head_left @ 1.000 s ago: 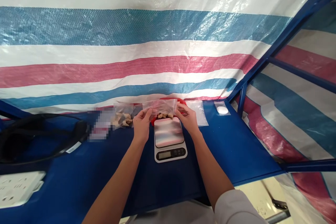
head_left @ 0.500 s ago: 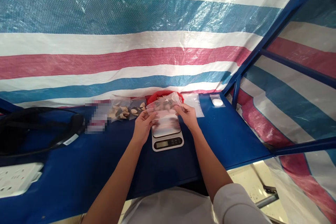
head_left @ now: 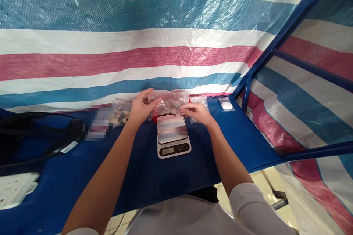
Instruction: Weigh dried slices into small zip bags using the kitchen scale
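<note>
A clear plastic bag (head_left: 172, 102) with lumpy contents, too blurred to name, is stretched sideways between my two hands above the back of a kitchen scale (head_left: 172, 129). My left hand (head_left: 140, 109) is around the bag's left end, thumb in front and fingers by its top edge. At the lower right corner, my right hand (head_left: 197, 112) pinches the plastic between thumb and fingers. The white scale has a shiny plate and a small display; its reading cannot be made out. Behind the bag, a red container (head_left: 154, 114) is mostly hidden.
Bags of pale and dark pieces (head_left: 120, 114) lie left of my left hand. A clear bag (head_left: 202, 101) and a small packet with a white item (head_left: 227, 105) lie to the right. Black headgear (head_left: 68, 132) and a white power strip (head_left: 18, 189) occupy the table's left side.
The bag has been raised off the scale's plate toward the back and turned more level. My left hand has moved left and up, its thumb and fingers wider apart.
</note>
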The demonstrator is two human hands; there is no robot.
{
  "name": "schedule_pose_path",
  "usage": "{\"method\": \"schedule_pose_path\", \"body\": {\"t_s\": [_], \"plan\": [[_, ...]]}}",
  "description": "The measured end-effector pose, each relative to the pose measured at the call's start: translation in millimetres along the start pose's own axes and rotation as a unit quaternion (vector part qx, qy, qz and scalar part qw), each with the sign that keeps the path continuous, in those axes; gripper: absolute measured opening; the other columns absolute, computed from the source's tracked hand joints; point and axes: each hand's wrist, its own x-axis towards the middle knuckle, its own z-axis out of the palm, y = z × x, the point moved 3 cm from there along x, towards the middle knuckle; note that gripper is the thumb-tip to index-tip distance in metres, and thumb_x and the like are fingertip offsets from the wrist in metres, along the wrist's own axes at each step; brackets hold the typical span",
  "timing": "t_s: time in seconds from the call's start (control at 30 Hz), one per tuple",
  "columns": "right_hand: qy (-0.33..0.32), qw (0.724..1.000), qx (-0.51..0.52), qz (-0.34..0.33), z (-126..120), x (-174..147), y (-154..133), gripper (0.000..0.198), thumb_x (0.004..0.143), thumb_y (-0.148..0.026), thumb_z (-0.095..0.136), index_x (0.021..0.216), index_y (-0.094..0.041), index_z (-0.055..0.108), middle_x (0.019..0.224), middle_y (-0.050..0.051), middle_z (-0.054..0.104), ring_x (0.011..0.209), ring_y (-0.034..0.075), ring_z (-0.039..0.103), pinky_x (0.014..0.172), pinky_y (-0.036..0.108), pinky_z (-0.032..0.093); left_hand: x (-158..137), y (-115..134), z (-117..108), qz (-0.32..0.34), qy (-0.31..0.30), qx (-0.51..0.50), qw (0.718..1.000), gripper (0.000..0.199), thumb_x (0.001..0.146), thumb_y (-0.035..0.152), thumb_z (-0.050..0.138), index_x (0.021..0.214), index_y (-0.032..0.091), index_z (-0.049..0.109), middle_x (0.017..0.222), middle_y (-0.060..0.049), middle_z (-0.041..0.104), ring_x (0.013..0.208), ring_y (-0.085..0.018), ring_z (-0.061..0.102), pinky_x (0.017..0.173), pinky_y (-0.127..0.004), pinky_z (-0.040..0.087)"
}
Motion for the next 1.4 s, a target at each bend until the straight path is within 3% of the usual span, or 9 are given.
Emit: {"method": "schedule_pose_path", "body": {"t_s": [0.13,0.23,0.33,0.67,0.93,1.0,1.13,1.23,1.4], "plan": [[-0.044,0.999,-0.019,0.006,-2,6,-1,0.035,0.084,-0.052,0.071,0.097,-0.021,0.08,0.09,0.004,0.078,0.081,0.022,0.074,0.071,0.033,0.062,6,7,1,0.046,-0.067,0.046,0.996,0.057,0.068,0.044,0.083,0.119,0.022,0.071,0.115,-0.008,0.075,0.104,-0.027,0.068,0.091,-0.035,0.053],[-0.094,0.994,-0.053,-0.008,0,12,-5,0.033,0.086,-0.05,0.069,0.097,-0.022,0.08,0.083,0.003,0.077,0.08,0.022,0.074,0.07,0.033,0.061,8,10,10,0.052,-0.169,0.079,0.981,0.034,0.069,0.044,0.082,0.096,0.024,0.079,0.098,-0.006,0.077,0.092,-0.027,0.07,0.079,-0.032,0.054],[-0.116,0.991,-0.063,-0.017,2,15,-8,0.032,0.087,-0.05,0.069,0.097,-0.022,0.081,0.082,0.003,0.077,0.082,0.022,0.073,0.071,0.033,0.062,10,12,17,0.056,-0.228,0.109,0.966,0.025,0.07,0.044,0.081,0.084,0.025,0.079,0.083,-0.005,0.076,0.078,-0.025,0.068,0.068,-0.031,0.051],[0.022,0.999,0.038,-0.003,-8,15,7,0.033,0.078,-0.051,0.077,0.094,-0.023,0.08,0.089,0.003,0.077,0.078,0.019,0.072,0.067,0.03,0.062,-2,-7,19,-0.005,-0.302,0.048,0.952,0.027,0.067,0.048,0.083,0.07,0.022,0.075,0.07,-0.003,0.07,0.063,-0.018,0.059,0.057,-0.027,0.047],[-0.058,0.998,0.011,0.007,0,17,0,0.034,0.077,-0.051,0.077,0.095,-0.022,0.08,0.092,0.004,0.077,0.076,0.02,0.073,0.066,0.033,0.064,-9,-18,31,0.019,-0.211,-0.016,0.977,0.035,0.08,0.053,0.073,0.093,0.02,0.078,0.08,-0.005,0.075,0.073,-0.02,0.066,0.069,-0.03,0.052],[-0.04,0.999,0.015,0.005,1,16,0,0.035,0.077,-0.051,0.078,0.097,-0.023,0.08,0.095,0.004,0.077,0.077,0.02,0.073,0.067,0.032,0.064,-12,-21,32,0.022,-0.185,-0.043,0.982,0.032,0.08,0.051,0.074,0.089,0.02,0.078,0.078,-0.004,0.074,0.071,-0.019,0.065,0.07,-0.03,0.052],[0.063,0.996,0.068,0.002,1,12,7,0.04,0.075,-0.049,0.08,0.106,-0.024,0.077,0.108,0.004,0.076,0.085,0.019,0.073,0.069,0.03,0.064,-21,-27,33,0.028,-0.139,-0.08,0.987,0.03,0.078,0.049,0.076,0.075,0.02,0.076,0.071,-0.004,0.071,0.068,-0.018,0.063,0.071,-0.032,0.052],[0.092,0.99,0.103,0.03,7,8,19,0.049,0.074,-0.049,0.08,0.116,-0.026,0.074,0.11,0.004,0.076,0.088,0.019,0.073,0.068,0.029,0.063,-29,-31,36,0.02,-0.099,-0.098,0.99,0.029,0.077,0.048,0.076,0.073,0.02,0.076,0.068,-0.003,0.07,0.066,-0.019,0.062,0.071,-0.033,0.053],[0.09,0.988,0.109,0.066,22,3,35,0.037,0.075,-0.052,0.079,0.097,-0.022,0.079,0.089,0.003,0.077,0.081,0.019,0.072,0.065,0.028,0.061,-36,-39,41,0.016,-0.046,-0.104,0.993,0.026,0.076,0.045,0.076,0.073,0.019,0.076,0.067,-0.002,0.07,0.066,-0.018,0.062,0.074,-0.033,0.052]]}}
